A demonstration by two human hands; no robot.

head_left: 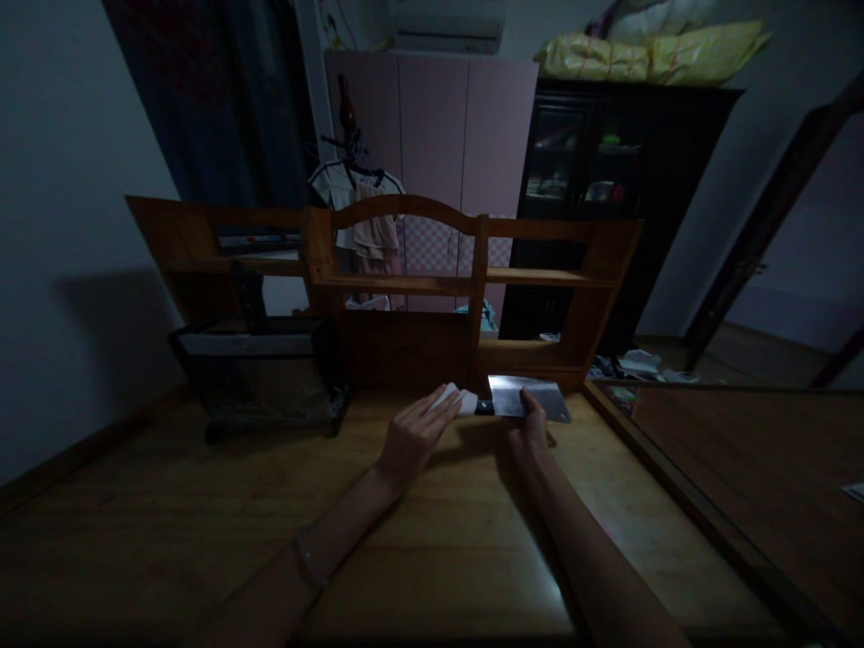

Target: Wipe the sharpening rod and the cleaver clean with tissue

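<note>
A cleaver (509, 397) is held level above the wooden desk (432, 540), its broad steel blade pointing right and its dark handle toward the left. My right hand (530, 427) grips the blade from below, with the thumb lying on its face. Around the handle, my left hand (418, 432) is closed with a white cloth or tissue (465, 402) between its fingers and the handle. Most of the handle is hidden by the white piece and my fingers; only a short black part with rivets shows beside the blade.
At the left back of the desk stands a black-framed box (263, 378) with a dark handle rising from it. A wooden shelf unit (405, 286) runs along the desk's back edge. To the right lies a lower brown surface (742, 468) with a raised rim.
</note>
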